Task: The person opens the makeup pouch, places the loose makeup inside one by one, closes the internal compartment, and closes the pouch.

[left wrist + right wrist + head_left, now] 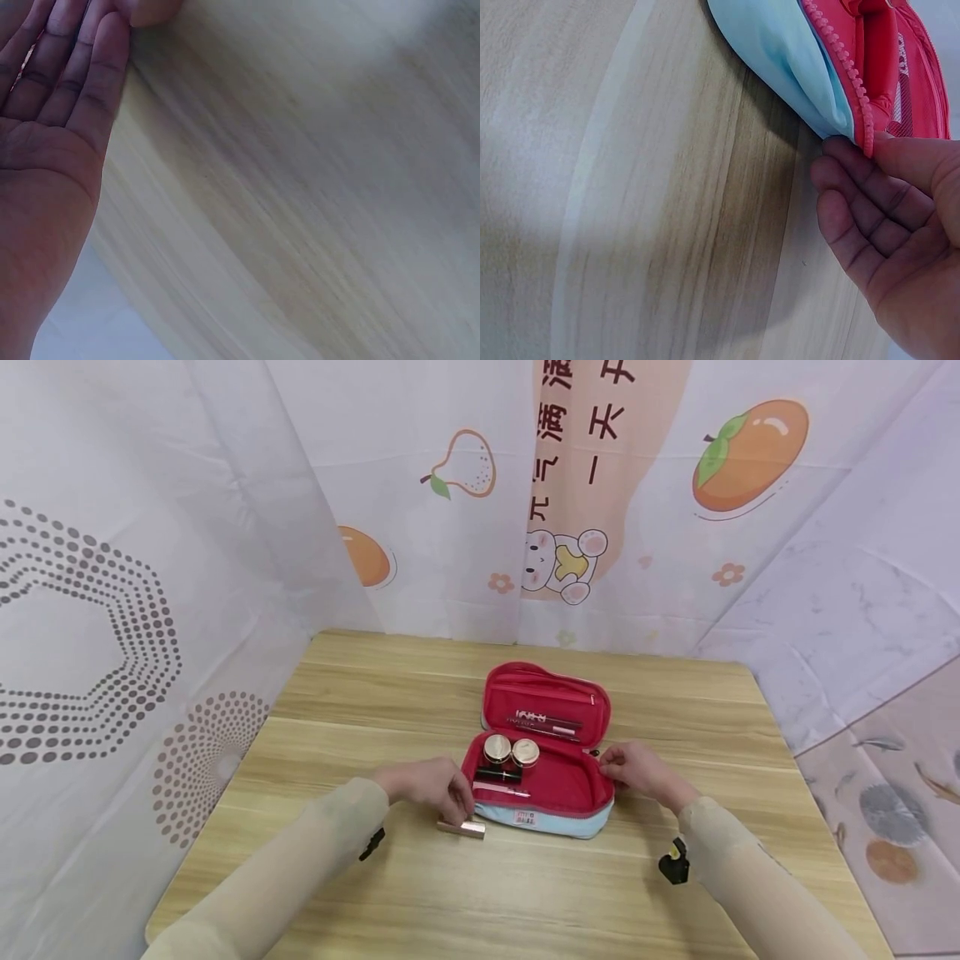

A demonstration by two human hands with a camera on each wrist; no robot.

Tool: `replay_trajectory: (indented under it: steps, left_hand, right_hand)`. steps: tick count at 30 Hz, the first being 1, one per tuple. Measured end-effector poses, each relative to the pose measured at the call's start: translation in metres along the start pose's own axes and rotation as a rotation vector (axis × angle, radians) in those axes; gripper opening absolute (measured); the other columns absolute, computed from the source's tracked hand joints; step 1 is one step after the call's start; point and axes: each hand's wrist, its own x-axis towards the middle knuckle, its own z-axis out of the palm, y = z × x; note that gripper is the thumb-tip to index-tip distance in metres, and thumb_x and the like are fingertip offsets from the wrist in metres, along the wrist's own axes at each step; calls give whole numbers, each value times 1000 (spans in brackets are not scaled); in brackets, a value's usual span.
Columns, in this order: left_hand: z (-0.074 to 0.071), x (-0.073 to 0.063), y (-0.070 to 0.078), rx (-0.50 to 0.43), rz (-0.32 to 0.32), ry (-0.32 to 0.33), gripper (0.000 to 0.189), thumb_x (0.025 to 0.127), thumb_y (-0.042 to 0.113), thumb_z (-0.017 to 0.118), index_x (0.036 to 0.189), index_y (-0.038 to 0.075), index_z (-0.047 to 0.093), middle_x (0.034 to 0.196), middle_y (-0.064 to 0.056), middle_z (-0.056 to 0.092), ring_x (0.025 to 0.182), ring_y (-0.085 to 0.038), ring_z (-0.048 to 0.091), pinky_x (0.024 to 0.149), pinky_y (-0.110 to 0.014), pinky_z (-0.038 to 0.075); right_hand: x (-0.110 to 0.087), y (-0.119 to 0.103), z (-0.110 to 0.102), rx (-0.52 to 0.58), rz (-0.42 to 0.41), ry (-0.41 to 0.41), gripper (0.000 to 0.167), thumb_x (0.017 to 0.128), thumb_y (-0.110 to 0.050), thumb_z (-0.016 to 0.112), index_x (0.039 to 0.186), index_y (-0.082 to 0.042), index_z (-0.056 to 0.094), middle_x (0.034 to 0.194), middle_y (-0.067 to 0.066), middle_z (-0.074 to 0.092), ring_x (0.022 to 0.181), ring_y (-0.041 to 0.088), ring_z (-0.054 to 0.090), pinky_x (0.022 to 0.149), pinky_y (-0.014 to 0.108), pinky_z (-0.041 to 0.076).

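On the table a light-blue pouch (592,824) with a red lining lies unzipped, its lid folded back. My right hand (633,768) pinches its right rim; in the right wrist view the thumb is inside the red zipper edge (864,112), with fingers outside against the blue cloth. Left of the pouch, my left hand (433,787) pinches a gold lipstick-like tube (471,830) close over the tabletop. The left wrist view shows the palm and fingers, with the tube mostly hidden. Inside the pouch are two gold-lidded jars (526,752), a black tube (498,775) and a slim pink stick (501,789).
Several thin pencils (551,724) sit against the red inner lid. Wood-grain table (390,693) surrounds the pouch. Printed cloth (450,568) hangs behind the table and along its sides.
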Motion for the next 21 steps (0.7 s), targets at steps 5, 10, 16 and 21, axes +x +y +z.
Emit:
replay_trajectory:
  steps: [5, 10, 16, 21]
  left_hand:
    - [3, -2, -1, 12, 3, -1, 17, 82, 2, 83, 95, 12, 79, 84, 5, 73, 77, -9, 65, 72, -26, 57]
    - [6, -2, -2, 55, 21, 8, 19, 80, 3, 85, 96, 12, 78, 87, 5, 73, 78, -7, 65, 72, -23, 56]
    - [7, -3, -4, 158, 28, 19, 25, 76, 12, 91, 98, 15, 79, 89, 7, 72, 78, -5, 62, 74, -22, 55]
    - [10, -2, -7, 245, 38, 23, 25, 77, 14, 91, 98, 16, 78, 85, 10, 68, 76, -3, 59, 73, -21, 53]
  right_hand:
    - [0, -1, 0, -1, 3, -1, 9, 97, -4, 65, 99, 2, 71, 83, 2, 70, 75, 18, 63, 65, 35, 57]
    - [0, -1, -1, 2, 3, -7, 9, 97, -4, 65, 99, 2, 71, 83, 3, 70, 75, 19, 63, 66, 35, 57]
    - [0, 0, -1, 6, 2, -8, 9, 96, -4, 65, 100, 3, 71, 84, 3, 70, 75, 19, 63, 66, 36, 57]
    - [0, 0, 0, -2, -2, -5, 9, 96, -4, 66, 100, 2, 71, 83, 3, 70, 74, 17, 63, 65, 33, 57]
